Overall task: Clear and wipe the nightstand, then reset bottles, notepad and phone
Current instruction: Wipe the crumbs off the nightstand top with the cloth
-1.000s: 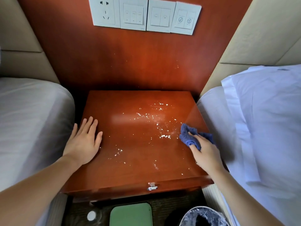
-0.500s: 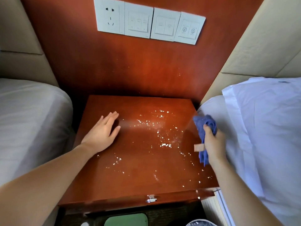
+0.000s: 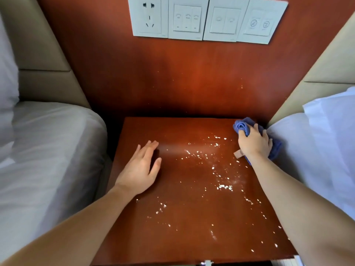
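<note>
The right hand [image 3: 254, 144] grips a blue cloth [image 3: 242, 127] at the nightstand's [image 3: 184, 237] far right corner; left hand [image 3: 141, 169] rests flat, fingers relaxed. Best swept forward, gathering the white crumbs [image 3: 224, 187].

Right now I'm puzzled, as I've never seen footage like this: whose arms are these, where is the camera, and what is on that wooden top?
There is no machine here: these are a person's two bare arms. The camera sits on the person's head and looks forward and down, so both arms reach in from the bottom edge. The wooden top is a nightstand, with a bed to its left and white bedding to its right. On the wall above is a panel with a socket and switches. White crumbs are scattered over the middle and right of the top. The left hand lies flat on the top, fingers straight, holding nothing. The right hand grips a blue cloth at the far right corner.
</note>
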